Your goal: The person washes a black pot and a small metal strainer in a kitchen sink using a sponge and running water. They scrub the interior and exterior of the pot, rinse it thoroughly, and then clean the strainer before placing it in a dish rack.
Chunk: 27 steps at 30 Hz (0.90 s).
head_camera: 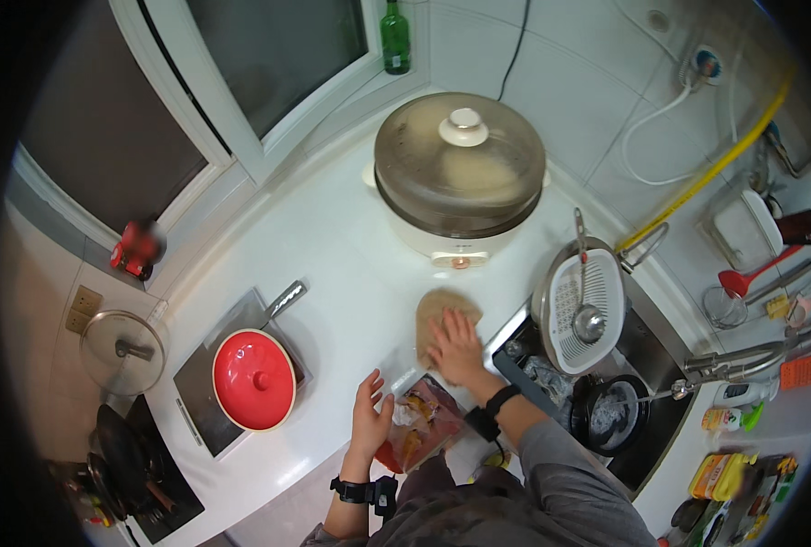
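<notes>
My right hand lies spread over a tan cloth and presses it to the white countertop, near the sink's left rim. Lower down, by the counter's front edge, my left hand is raised with its fingers apart and nothing in them. Between my forearms is a clear-walled bin with food scraps and crumpled white tissue inside. Beyond the cloth stands a cream electric steamer pot under a tinted lid.
A red lid and a knife handle rest at an induction hob or board on the left. In the sink, a white colander holds a ladle; water runs into a black pot. A green bottle stands on the sill.
</notes>
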Available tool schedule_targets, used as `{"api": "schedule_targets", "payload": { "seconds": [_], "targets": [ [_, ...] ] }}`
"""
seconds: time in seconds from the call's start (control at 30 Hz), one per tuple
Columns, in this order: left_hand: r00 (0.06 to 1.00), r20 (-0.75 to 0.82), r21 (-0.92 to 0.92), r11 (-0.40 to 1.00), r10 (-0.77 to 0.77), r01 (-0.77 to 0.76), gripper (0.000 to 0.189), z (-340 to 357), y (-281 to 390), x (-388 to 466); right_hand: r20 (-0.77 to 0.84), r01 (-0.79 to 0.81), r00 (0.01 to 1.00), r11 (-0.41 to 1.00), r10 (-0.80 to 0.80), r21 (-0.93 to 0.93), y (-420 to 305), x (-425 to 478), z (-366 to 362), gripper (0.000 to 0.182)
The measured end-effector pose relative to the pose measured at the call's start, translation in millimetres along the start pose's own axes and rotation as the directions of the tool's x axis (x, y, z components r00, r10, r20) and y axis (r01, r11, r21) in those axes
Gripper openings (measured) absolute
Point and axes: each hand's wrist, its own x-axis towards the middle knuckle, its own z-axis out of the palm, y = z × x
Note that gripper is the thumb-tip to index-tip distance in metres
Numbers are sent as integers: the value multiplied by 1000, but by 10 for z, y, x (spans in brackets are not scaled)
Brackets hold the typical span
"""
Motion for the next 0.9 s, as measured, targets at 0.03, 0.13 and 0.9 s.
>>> {"api": "schedule_targets", "payload": {
  "seconds": [0.03,0.13,0.9],
  "targets": [
    [1000,-4,-9,1000,0,0,45,-37,-6,22,-7,-28,1000,999,28,-17,55,136,27,55],
    [999,-48,-19,1000,11,-12,45,-184,-47,53,-79,-60,995,997,55,-54,237,490,202,53],
    [985,-175,3,1000,9,-9,34,-548,2,-374,-167,59,984,998,-61,-20,-254,341,304,55]
  ]
}}
